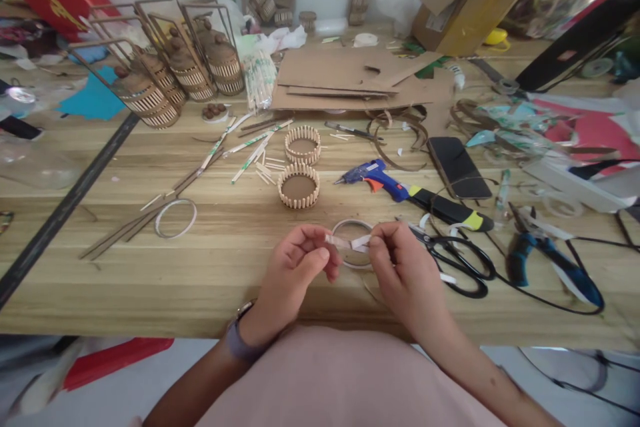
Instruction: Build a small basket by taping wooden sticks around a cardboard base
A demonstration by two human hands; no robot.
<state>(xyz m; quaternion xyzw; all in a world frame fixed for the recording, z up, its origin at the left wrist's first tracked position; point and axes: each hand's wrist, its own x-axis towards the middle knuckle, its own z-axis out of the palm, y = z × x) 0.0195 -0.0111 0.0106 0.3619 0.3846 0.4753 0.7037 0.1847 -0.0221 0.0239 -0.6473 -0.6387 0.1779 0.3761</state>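
Observation:
My left hand (303, 263) is closed with thumb and fingertips on one end of a pale narrow strip (340, 241). My right hand (405, 270) pinches a white piece (361, 242) at the strip's other end; whether it is one piece with the strip I cannot tell. Behind the hands shows a thin pale ring (345, 223), partly hidden by them. Past it stand two small round cardboard cups (299, 195) walled with short wooden sticks. Black-handled scissors (463, 263) lie beside my right hand.
A blue glue gun (383, 177), a box cutter (447, 209), a phone (460, 167) and pliers (543, 250) lie to the right. Another ring (176, 218) and brown strips (130, 223) are left. Behind stand several lantern-like models (193, 70) and cardboard sheets (340, 73).

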